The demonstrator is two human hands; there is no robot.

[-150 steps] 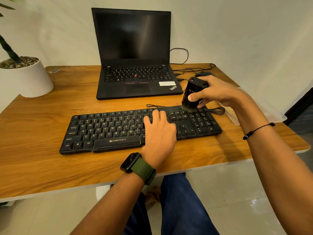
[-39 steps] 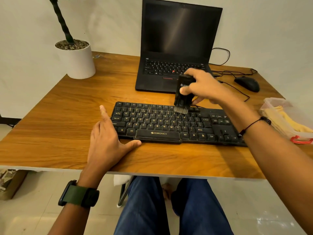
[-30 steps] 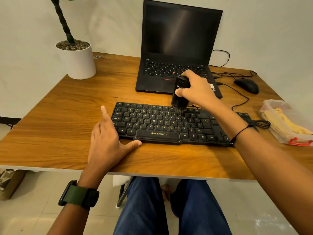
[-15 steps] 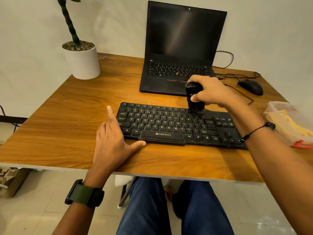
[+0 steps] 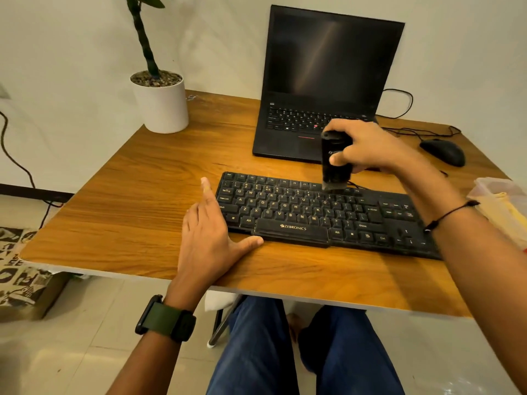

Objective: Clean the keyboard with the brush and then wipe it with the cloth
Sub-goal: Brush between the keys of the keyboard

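A black keyboard (image 5: 308, 215) lies across the near part of the wooden desk (image 5: 137, 201). My right hand (image 5: 368, 148) grips a black brush (image 5: 333, 166) upright, its bristles down on the top key row right of the middle. My left hand (image 5: 211, 235) rests flat on the desk against the keyboard's left end, fingers straight, thumb along the front edge. A yellow cloth (image 5: 504, 206) lies in a clear plastic box (image 5: 484, 189) at the right edge.
A black laptop (image 5: 322, 89) stands open behind the keyboard. A black mouse (image 5: 443, 151) with cables lies to its right. A white plant pot (image 5: 161, 105) sits at the desk's back left corner. My knees are under the desk.
The brush has swept back and forth along the upper key rows and now stands on the top row. My left hand moved from the keys to the keyboard's left end five seconds ago.
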